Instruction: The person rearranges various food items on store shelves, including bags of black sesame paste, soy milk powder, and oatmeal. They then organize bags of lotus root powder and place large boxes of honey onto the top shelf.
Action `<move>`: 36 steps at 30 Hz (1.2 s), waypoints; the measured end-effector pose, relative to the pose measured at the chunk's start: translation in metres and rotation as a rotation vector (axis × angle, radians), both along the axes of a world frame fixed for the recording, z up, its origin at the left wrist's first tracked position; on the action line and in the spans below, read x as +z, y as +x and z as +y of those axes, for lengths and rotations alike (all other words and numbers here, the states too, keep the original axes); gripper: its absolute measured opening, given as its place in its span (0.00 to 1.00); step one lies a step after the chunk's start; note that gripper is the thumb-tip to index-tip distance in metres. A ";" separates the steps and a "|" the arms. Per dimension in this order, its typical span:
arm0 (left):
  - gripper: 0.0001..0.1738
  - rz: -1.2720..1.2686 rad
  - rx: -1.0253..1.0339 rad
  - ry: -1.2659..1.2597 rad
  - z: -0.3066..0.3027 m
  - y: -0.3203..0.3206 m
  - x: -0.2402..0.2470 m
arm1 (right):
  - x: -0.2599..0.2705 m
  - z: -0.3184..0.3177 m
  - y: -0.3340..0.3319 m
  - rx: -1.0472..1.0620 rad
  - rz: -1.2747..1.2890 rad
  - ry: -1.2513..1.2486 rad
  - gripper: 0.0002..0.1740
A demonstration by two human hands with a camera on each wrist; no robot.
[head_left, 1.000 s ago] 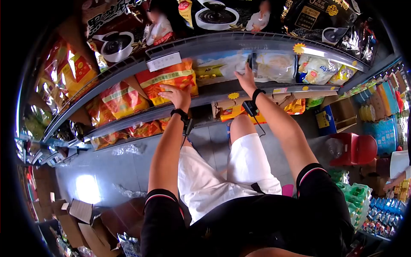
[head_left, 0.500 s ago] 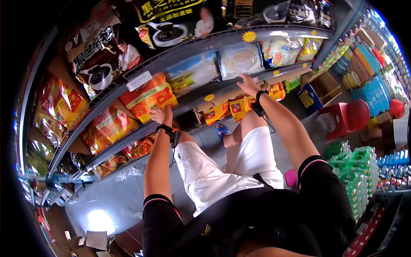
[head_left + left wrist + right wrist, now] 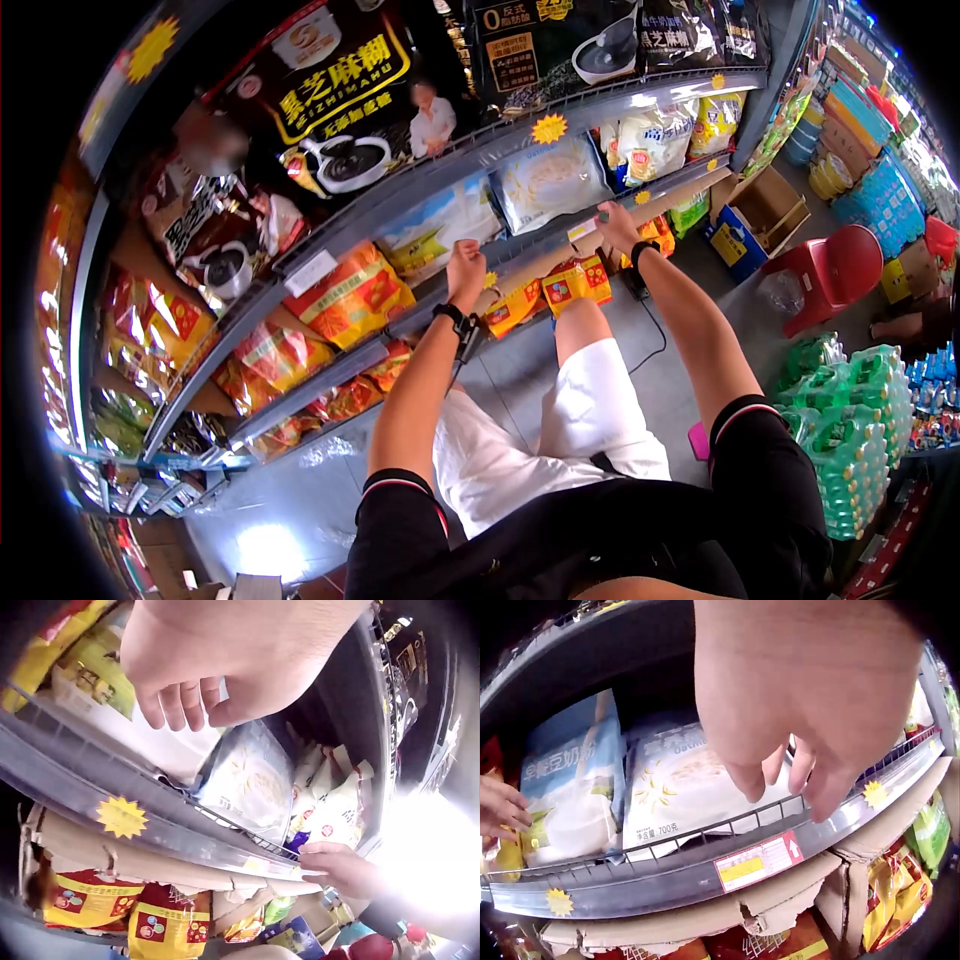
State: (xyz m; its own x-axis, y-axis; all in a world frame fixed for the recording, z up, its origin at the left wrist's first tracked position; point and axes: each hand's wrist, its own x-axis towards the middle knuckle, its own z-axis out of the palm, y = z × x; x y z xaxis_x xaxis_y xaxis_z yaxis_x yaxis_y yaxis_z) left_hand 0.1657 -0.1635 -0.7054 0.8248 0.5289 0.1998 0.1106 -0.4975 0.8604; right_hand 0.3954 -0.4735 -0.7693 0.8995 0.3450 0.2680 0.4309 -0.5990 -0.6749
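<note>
Bags stand on a wire-edged shelf (image 3: 420, 300). My left hand (image 3: 466, 270) hovers before a blue, white and green bag (image 3: 440, 232); in the left wrist view that hand (image 3: 232, 660) has loosely bent fingers holding nothing. My right hand (image 3: 617, 228) is at the shelf edge near a white oatmeal bag (image 3: 550, 185). In the right wrist view the right hand (image 3: 810, 697) overlaps the oatmeal bag (image 3: 682, 784), fingertips near the wire rim; contact cannot be told. An orange-red bag (image 3: 350, 295) lies left of the left hand.
Large black bags (image 3: 345, 90) fill the shelf above. Yellow-red bags (image 3: 578, 282) stand below in torn cardboard. On the right are an open carton (image 3: 765, 215), a red chair (image 3: 830, 270) and green bottle packs (image 3: 845, 430).
My left hand has left the orange-red bag and moved right, before the blue, white and green bag. The right hand has come down from the bags to the shelf edge. The head view has shifted.
</note>
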 end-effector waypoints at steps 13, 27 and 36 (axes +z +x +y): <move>0.28 0.080 0.040 0.207 -0.025 0.149 -0.056 | -0.004 0.043 0.123 -0.042 0.199 0.214 0.49; 0.50 0.197 0.347 -0.234 -0.040 0.207 -0.025 | 0.086 0.054 0.126 -0.012 0.279 -0.348 0.39; 0.37 0.041 -0.137 -0.676 -0.009 0.203 -0.043 | 0.054 0.051 0.151 0.087 0.574 0.238 0.46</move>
State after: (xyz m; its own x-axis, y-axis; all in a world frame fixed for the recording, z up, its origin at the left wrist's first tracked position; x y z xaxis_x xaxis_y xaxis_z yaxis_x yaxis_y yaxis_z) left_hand 0.3682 -0.1720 -0.7486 0.8930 0.4165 -0.1703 0.1244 0.1351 0.9830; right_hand 0.5462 -0.4228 -0.7149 0.8942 0.4139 -0.1706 0.0008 -0.3826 -0.9239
